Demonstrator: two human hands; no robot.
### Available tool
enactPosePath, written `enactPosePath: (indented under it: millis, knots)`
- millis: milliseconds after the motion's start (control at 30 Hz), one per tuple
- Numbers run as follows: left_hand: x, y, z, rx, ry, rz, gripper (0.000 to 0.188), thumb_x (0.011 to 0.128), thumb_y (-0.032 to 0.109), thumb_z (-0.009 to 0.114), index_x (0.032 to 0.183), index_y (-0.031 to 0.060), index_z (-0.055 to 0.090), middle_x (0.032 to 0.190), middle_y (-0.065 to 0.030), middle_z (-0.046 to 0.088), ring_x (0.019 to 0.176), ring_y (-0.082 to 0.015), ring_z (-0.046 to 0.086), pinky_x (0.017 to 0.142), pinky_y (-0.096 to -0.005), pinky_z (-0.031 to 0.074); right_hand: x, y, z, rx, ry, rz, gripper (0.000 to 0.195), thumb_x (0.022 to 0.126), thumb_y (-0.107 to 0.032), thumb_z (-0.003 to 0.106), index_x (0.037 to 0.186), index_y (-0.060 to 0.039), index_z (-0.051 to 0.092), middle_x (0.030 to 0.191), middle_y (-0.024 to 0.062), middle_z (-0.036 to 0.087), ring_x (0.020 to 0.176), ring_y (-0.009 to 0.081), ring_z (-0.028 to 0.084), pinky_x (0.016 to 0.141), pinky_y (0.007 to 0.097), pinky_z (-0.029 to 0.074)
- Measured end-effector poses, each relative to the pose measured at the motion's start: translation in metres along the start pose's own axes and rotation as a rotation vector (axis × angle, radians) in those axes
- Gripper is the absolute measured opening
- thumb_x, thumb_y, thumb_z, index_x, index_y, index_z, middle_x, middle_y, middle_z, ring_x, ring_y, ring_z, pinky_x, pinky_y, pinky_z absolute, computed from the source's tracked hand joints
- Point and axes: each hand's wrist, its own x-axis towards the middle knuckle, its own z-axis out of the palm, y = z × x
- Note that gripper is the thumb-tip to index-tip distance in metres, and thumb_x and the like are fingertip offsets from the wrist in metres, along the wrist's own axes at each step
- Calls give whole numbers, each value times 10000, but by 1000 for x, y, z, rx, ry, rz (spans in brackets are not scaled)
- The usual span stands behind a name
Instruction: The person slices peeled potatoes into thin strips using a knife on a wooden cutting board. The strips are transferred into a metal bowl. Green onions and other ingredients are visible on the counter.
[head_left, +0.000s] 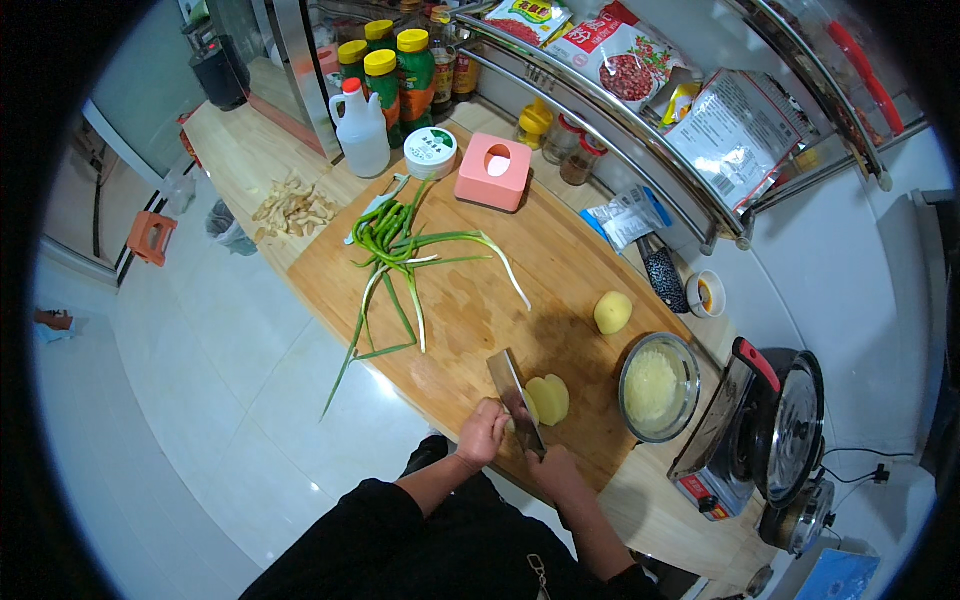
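On a wooden cutting board (457, 322), my right hand (556, 474) grips the handle of a cleaver (516, 397). The blade stands beside several potato slices (550, 400), which lie on its right. At the blade's left side is my left hand (482, 433), its fingers curled against a piece of potato, mostly hidden. A peeled whole potato (613, 312) rests further up the board. A glass bowl (697, 386) of shredded potato (651, 385) sits at the right. Green chillies (386, 229) and scallions (409, 289) lie at the upper left of the board.
A pink tissue box (491, 172), white tub (430, 152) and plastic jug (361, 131) stand at the back. Peelings (295, 210) lie left of the board. At the right is a stove (709, 480) with a lidded pan (795, 427). A metal rack (592, 127) overhangs the counter's back.
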Motion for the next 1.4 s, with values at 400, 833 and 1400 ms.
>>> enactPosePath:
  millis: [400, 833, 1400]
  knots:
    - [3, 9, -7, -60, -21, 60, 96, 824, 57, 509, 803, -5, 439, 782, -185, 453, 709, -381, 463, 631, -402, 397, -1, -6, 17, 178, 194, -176, 356, 803, -292, 539, 762, 54, 609, 715, 283, 575, 729, 438, 576, 664, 479, 455]
    - [11, 20, -16, 108, -128, 143, 150, 803, 139, 585, 843, 29, 491, 862, -153, 487, 774, -330, 500, 669, -380, 417, -49, 46, -6, 398, 372, 34, 344, 811, -292, 555, 753, 44, 604, 631, 222, 567, 617, 341, 572, 586, 419, 447]
    - [65, 47, 35, 827, -563, 537, 526, 841, 396, 471, 1297, 144, 401, 1375, -64, 330, 1279, -289, 261, 1013, -512, 197, -50, 89, 16, 136, 335, 205, 298, 846, -254, 476, 841, 14, 608, 737, 238, 602, 712, 393, 599, 668, 475, 474]
